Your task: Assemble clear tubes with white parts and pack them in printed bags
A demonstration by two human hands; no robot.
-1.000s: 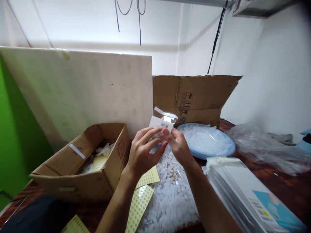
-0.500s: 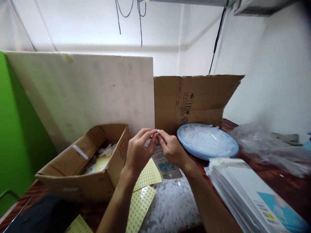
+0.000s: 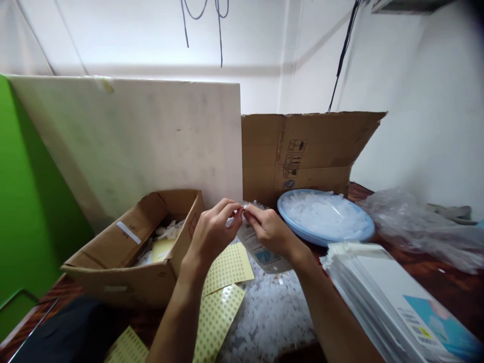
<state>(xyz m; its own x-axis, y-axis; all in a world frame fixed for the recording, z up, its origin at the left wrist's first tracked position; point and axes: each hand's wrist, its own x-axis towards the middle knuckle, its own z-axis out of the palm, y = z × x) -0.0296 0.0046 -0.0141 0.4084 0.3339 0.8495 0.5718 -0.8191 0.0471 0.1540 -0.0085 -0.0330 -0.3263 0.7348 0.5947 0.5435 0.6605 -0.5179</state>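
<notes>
My left hand (image 3: 214, 232) and my right hand (image 3: 267, 229) meet in front of me, fingertips pinched together on the top edge of a small clear printed packet (image 3: 260, 250). The packet hangs down from the pinch, with a blue and white label showing below my right hand. Under both hands lies a heap of small white plastic pieces (image 3: 270, 312) in a clear bag.
An open cardboard box (image 3: 132, 252) with scraps stands at the left. Yellow dotted sticker sheets (image 3: 223, 290) lie beside it. A blue plate (image 3: 325, 218) of white pieces, a stack of printed packets (image 3: 393, 297), crumpled plastic (image 3: 419, 227) and a cardboard flap (image 3: 302, 151) fill the right.
The packet went from held upright above my hands to hanging below them. My hands stayed pinched together and shifted slightly.
</notes>
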